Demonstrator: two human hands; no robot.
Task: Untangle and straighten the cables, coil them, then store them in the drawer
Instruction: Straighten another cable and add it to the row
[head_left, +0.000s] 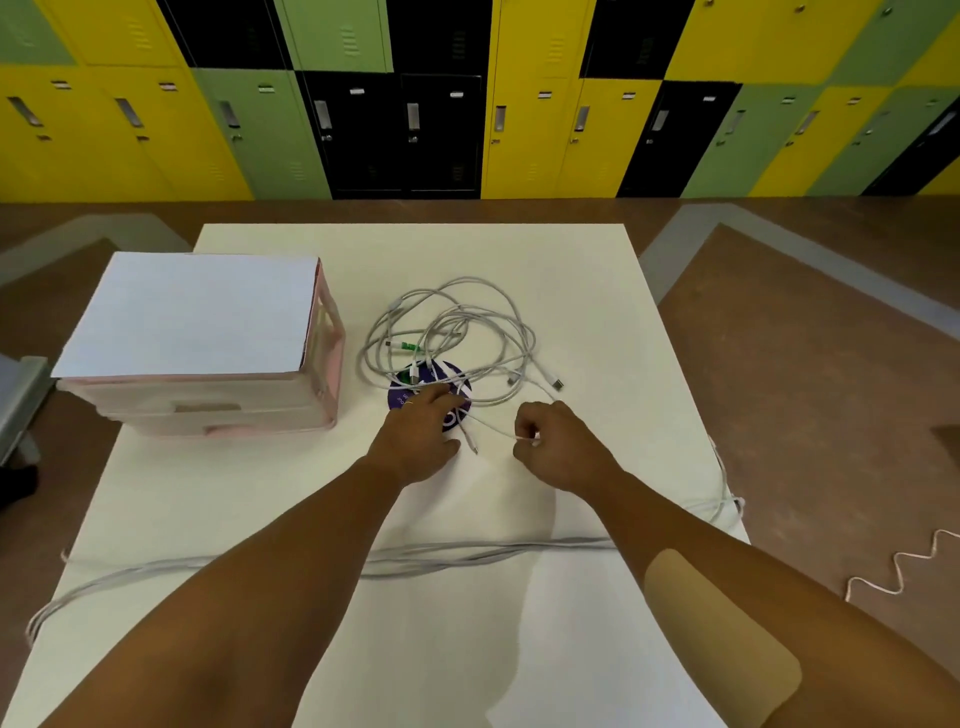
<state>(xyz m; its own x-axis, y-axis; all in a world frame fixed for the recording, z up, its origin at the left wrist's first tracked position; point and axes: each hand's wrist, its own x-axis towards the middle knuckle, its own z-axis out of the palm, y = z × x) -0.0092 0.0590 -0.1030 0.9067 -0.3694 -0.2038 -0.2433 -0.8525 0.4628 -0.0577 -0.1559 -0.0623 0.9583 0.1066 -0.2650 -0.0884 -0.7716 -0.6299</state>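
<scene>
The tangle of white cables (457, 314) lies mid-table, partly over a round purple sticker (402, 395). One strand leads from its near edge to the right hand (558, 447), which pinches it. The left hand (415, 441) reaches onto the near strands; whether it grips one I cannot tell. The pink drawer unit (208, 400) stands to the left on the white table (467, 634).

Thin ring (409, 402) on left hand (415, 441); tan adhesive patch (722, 639) on right forearm (670, 525)

Single head-worn wide-angle view, looking forward and down — white table (519, 649) close, lockers (545, 104) beyond
</scene>
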